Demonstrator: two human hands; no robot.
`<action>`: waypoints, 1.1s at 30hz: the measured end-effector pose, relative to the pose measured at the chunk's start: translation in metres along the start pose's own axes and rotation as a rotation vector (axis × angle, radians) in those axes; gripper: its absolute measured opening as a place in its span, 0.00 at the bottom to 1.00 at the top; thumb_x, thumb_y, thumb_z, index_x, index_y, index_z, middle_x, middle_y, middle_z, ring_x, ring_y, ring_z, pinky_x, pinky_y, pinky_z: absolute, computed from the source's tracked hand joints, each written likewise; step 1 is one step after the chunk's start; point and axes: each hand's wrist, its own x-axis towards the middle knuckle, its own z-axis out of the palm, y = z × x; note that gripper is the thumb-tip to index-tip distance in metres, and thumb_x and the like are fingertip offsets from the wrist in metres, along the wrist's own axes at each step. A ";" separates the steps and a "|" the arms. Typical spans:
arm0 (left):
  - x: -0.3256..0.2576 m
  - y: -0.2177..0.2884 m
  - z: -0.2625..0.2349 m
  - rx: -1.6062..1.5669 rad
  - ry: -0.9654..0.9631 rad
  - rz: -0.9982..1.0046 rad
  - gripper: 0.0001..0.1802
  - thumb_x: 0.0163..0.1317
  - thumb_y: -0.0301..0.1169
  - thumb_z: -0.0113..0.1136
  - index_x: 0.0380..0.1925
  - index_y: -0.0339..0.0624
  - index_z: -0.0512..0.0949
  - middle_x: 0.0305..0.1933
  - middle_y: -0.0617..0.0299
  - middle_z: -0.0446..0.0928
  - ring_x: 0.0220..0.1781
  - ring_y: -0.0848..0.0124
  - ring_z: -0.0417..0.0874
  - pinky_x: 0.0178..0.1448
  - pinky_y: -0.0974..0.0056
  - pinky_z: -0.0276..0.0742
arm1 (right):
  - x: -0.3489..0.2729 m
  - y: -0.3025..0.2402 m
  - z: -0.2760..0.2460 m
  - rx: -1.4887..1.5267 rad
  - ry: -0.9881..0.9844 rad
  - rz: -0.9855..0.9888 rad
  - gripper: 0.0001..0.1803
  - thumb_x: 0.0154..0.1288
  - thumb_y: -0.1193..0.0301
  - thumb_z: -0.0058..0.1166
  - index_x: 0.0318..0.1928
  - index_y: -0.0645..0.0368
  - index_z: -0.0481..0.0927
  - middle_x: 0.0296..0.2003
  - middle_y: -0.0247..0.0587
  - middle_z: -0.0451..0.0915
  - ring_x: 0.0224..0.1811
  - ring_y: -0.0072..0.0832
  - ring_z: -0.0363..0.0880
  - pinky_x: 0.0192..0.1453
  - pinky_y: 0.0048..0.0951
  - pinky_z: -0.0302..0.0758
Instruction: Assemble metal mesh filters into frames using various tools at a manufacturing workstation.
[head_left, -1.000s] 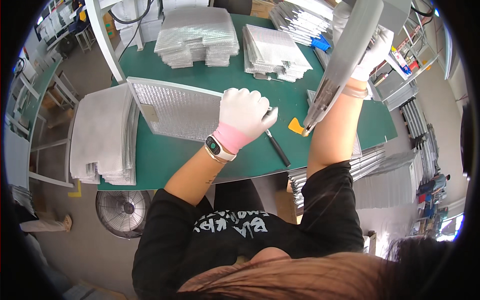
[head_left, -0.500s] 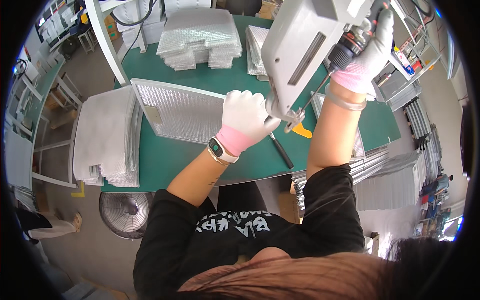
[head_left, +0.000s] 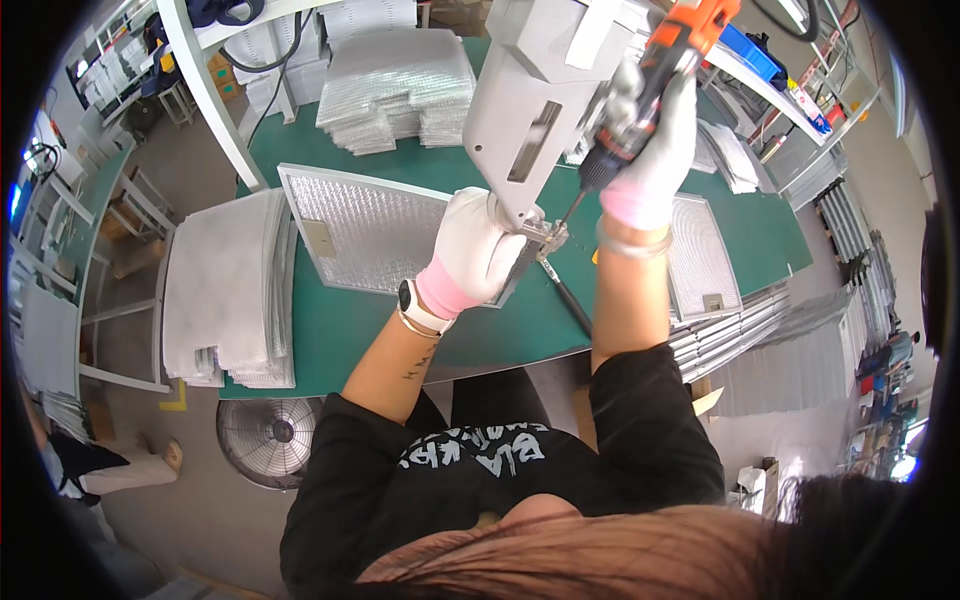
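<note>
Fastening step, I judge: my left hand [head_left: 472, 248] grasps the panel [head_left: 375, 225], right hand [head_left: 660, 165] clutches the drill [head_left: 604, 163]; next calls for steadying the bit [head_left: 574, 207], contact unclear.

So the mesh panel [head_left: 365, 238] is a silver sheet in a thin pale frame, angled over the green tabletop [head_left: 450, 355], small tan patch at the left end, right end mostly covered. The drill [head_left: 655, 90] is orange and black, tilted, skinny bit [head_left: 573, 206] pointing down at the metal tip [head_left: 548, 236] of a chunky slotted grey casing [head_left: 515, 120] right beside it.
</note>
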 end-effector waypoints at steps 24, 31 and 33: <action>0.004 0.016 0.001 0.055 0.022 0.031 0.10 0.61 0.32 0.51 0.37 0.42 0.80 0.34 0.55 0.80 0.36 0.51 0.79 0.45 0.51 0.72 | 0.003 -0.019 -0.010 0.154 0.004 0.084 0.21 0.72 0.53 0.51 0.47 0.59 0.75 0.35 0.39 0.81 0.26 0.22 0.75 0.27 0.25 0.75; 0.001 0.016 -0.001 0.070 -0.031 0.041 0.10 0.60 0.31 0.51 0.38 0.41 0.79 0.36 0.54 0.80 0.38 0.50 0.79 0.45 0.50 0.72 | -0.016 -0.017 -0.008 0.097 0.037 0.045 0.22 0.72 0.50 0.48 0.47 0.58 0.72 0.32 0.37 0.78 0.25 0.20 0.73 0.28 0.22 0.73; 0.000 0.018 -0.002 0.092 -0.015 0.065 0.11 0.59 0.32 0.52 0.38 0.40 0.79 0.37 0.53 0.80 0.39 0.49 0.79 0.45 0.50 0.72 | -0.035 -0.005 -0.006 0.043 0.078 0.030 0.22 0.72 0.51 0.50 0.48 0.58 0.69 0.30 0.35 0.75 0.25 0.19 0.70 0.27 0.21 0.68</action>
